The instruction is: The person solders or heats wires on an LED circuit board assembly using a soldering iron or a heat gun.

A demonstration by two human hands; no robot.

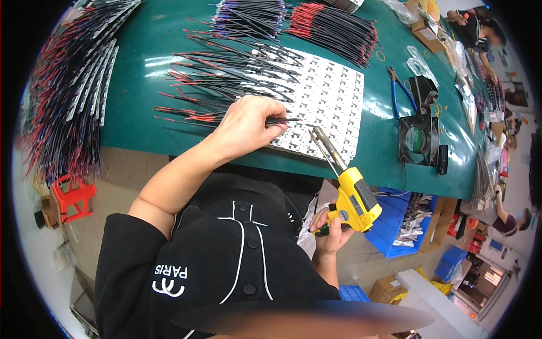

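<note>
My left hand [251, 125] is closed in a pinch on a thin black wire [291, 119], whose tip points right over the white panel. My right hand [332, 233] grips a yellow soldering gun [354, 198] by its handle. The gun's metal tip [316, 131] hovers just right of the wire's end; whether they touch is too small to tell. Rows of small dark pads mark the white panel [339, 93], which lies near the table's front edge. Black wires with red ends [197, 90] fan leftward from the panel's left half.
Bundled wires [333, 34] lie on the green table [152, 85] behind the panel, and wired strips [73, 96] pile up at left. Blue-handled pliers [400, 93] and a black fan [418, 140] stand to the right. Below are a blue bin [389, 240] and a red stool [74, 198].
</note>
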